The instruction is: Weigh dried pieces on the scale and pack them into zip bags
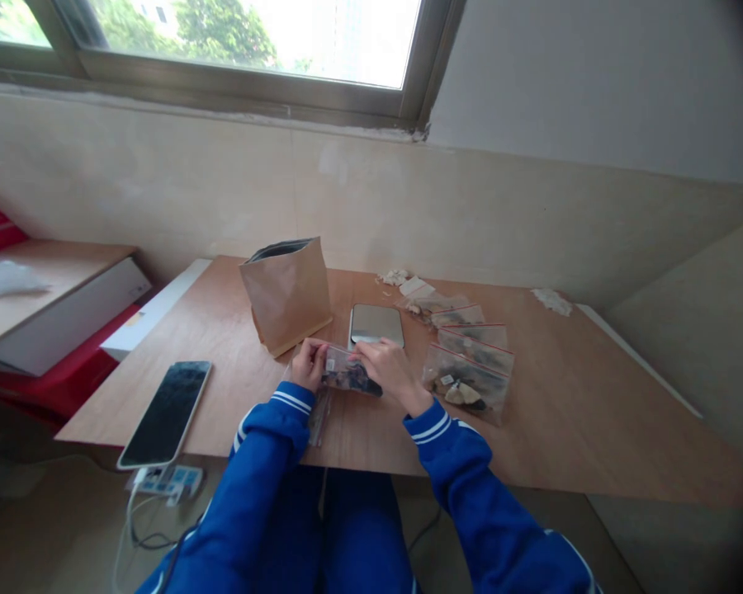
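I am watching both hands pinching a small zip bag (351, 373) at table centre: left hand (309, 363) at its 9 o'clock edge, right hand (389, 369) at 3 o'clock. Sealing seems underway; pressing along the strip looks next, with filled zip bags (470, 367) lying at 3 o'clock.

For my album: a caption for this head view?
Both hands, left hand and right hand, pinch a small zip bag beside a scale.

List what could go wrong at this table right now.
1. The phone lies at the table's near edge with its bottom end overhanging; a nudge from the left sleeve might tip it off.
2. Both the left hand and right hand pinch the small zip bag along its top; if the seal is not fully shut, its contents may spill.
3. The open brown paper bag stands just behind the hands and could be knocked over.
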### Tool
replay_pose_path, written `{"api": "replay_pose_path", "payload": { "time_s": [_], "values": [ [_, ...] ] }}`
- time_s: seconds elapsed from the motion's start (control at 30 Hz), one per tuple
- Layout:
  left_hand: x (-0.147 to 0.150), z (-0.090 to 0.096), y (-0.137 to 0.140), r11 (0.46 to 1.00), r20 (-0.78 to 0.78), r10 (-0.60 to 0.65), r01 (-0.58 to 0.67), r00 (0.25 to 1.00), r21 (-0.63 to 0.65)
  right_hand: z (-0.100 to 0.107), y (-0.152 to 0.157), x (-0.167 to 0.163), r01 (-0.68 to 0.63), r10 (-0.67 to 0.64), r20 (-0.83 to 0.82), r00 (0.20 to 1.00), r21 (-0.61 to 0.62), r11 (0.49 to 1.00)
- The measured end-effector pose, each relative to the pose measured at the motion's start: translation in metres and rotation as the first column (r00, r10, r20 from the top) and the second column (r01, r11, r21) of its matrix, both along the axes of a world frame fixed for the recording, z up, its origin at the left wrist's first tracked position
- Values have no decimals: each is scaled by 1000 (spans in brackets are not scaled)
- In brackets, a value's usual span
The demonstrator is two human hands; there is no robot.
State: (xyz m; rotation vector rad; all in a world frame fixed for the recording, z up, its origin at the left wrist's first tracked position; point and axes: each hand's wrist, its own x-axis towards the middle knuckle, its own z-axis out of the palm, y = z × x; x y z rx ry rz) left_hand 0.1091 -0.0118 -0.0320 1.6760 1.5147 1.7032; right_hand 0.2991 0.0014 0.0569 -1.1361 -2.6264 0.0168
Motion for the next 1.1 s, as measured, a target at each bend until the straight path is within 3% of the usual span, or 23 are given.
{"api": "replay_pose_path", "payload": {
  "time_s": [0.5,0.83,1.1],
  "values": [
    [-3,1,-1,1000,-51,-21,22,998,7,-5,-21,11,175,-176,-159,971,-20,984],
    [0,2,2,994,-54,-107,106,993,-19,-11,-31,43,264,-252,-224,941,24,964],
    [-3,4,-1,996,-57,-81,79,995,-41,-24,-31,54,294,-296,-403,866,-69,953]
  ]
}}
